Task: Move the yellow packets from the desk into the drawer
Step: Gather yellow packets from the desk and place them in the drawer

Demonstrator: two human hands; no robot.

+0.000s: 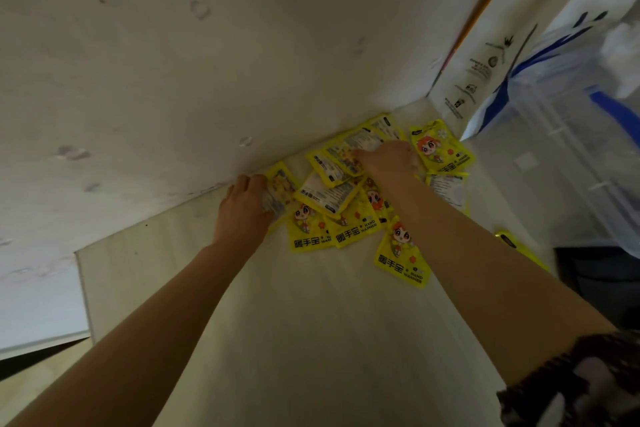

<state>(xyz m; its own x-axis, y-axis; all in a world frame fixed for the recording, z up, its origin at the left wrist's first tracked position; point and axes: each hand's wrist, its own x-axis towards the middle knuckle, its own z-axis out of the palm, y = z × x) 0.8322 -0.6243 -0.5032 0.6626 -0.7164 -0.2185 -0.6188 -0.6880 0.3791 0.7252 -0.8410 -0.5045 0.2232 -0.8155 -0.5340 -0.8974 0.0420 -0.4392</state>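
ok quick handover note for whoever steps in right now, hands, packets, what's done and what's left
Left hand: on the leftmost packet by the wall, fingers curled at its edge; grip unclear.
Right hand: resting on the back of the packets, fingers hidden.
Packets: all in a loose overlapping heap on the desk against the wall; one apart at the right edge.
Done: nothing visibly moved; no drawer in view.
Left: gather every packet and put them in the drawer.
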